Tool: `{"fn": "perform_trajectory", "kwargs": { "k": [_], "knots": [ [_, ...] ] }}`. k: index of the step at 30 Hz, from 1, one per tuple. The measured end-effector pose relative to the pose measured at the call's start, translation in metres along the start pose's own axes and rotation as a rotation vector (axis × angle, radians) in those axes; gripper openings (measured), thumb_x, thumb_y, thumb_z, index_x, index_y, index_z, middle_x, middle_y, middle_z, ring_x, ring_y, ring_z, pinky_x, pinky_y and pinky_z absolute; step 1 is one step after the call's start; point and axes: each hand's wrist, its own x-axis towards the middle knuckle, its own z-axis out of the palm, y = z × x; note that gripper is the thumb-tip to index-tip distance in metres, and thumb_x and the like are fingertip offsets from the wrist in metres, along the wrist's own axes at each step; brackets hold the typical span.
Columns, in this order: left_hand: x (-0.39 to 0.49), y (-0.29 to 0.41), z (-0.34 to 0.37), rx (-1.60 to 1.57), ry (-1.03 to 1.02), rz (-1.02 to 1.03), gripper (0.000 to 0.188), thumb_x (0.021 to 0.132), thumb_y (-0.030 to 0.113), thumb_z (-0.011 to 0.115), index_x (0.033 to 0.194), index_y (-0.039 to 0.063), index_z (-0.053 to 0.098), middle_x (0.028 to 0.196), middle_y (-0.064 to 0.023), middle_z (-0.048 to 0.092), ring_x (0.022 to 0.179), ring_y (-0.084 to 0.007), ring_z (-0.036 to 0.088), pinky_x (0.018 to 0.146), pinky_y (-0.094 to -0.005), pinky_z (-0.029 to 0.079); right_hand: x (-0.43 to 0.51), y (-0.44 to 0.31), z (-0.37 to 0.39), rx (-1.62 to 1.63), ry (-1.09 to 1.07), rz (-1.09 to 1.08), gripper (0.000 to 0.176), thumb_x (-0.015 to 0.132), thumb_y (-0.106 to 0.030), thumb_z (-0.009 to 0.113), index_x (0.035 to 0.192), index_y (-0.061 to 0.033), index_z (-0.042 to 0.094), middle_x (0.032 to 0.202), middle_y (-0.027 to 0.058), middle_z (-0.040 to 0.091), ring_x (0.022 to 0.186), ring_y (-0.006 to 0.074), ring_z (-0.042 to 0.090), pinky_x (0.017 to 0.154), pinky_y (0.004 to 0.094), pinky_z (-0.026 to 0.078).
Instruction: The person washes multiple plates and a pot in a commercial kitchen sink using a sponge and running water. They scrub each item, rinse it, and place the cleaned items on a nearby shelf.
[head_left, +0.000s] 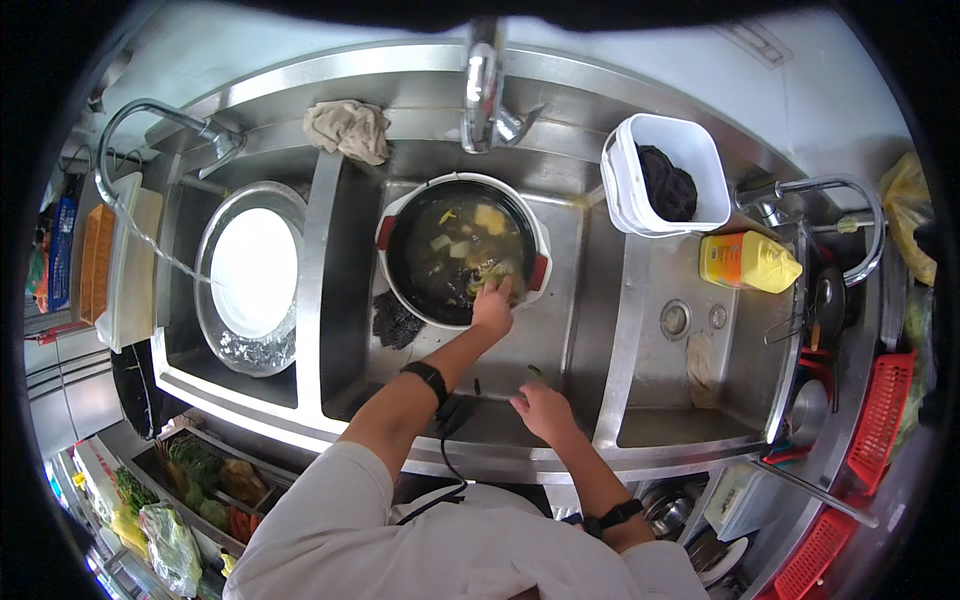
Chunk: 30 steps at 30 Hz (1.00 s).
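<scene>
A round dark pot (412, 247) with a white rim and red handles stands in the middle basin of a steel sink. Murky liquid fills it, with pale yellow food pieces (489, 220) floating in it. My left hand (493, 306) reaches over the pot's near side, fingertips at the liquid beside a greenish food clump (487, 274); whether they grip it is hidden by blur and liquid. Lower right, my right hand (546, 412) hovers over the basin's near edge, holding nothing, fingers loosely apart. Small green scraps (535, 370) lie nearby on the basin floor (570, 315).
Dark mesh scrubber (396, 321) sits against the pot's left. Water from the left faucet (112, 172) runs into a metal bowl (225, 352) holding something white. A chrome faucet (480, 97) overhangs the middle basin. Right are a white bucket (626, 187) with dark cloth and a yellow jug (750, 261).
</scene>
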Motion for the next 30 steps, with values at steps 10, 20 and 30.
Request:
{"fn": "perform_trajectory", "kwargs": {
  "k": [10, 20, 30],
  "knots": [
    [0.044, 0.042, 0.024, 0.268, 0.101, 0.123, 0.052, 0.073, 0.003, 0.056, 0.126, 0.005, 0.054, 0.114, -0.0191, 0.05, 0.104, -0.0391, 0.046, 0.093, -0.0428, 0.04, -0.01, 0.036, 0.009, 0.098, 0.072, 0.062, 0.027, 0.084, -0.029, 0.067, 0.09, -0.003, 0.063, 0.088, 0.017, 0.065, 0.081, 0.0366, 0.064, 0.069, 0.0447, 0.052],
    [0.058, -0.025, -0.102, 0.23, 0.01, -0.059, 0.05, 0.077, 0.024, 0.069, 0.125, 0.019, 0.058, 0.134, -0.0169, 0.048, 0.118, -0.0396, 0.049, 0.098, -0.0472, 0.044, 0.017, 0.012, 0.009, 0.115, 0.102, -0.045, 0.028, 0.085, -0.028, 0.066, 0.094, -0.0022, 0.063, 0.09, 0.0152, 0.065, 0.081, 0.0356, 0.064, 0.07, 0.0436, 0.052],
    [0.059, -0.036, -0.022, 0.437, -0.11, 0.161, 0.049, 0.087, 0.01, 0.05, 0.136, 0.012, 0.045, 0.15, -0.0082, 0.032, 0.141, -0.0291, 0.027, 0.109, -0.0343, 0.036, 0.008, 0.01, 0.019, 0.147, 0.027, -0.024, 0.026, 0.085, -0.028, 0.064, 0.084, -0.0023, 0.059, 0.088, 0.0175, 0.062, 0.081, 0.0387, 0.062, 0.069, 0.0478, 0.05]
  ]
}}
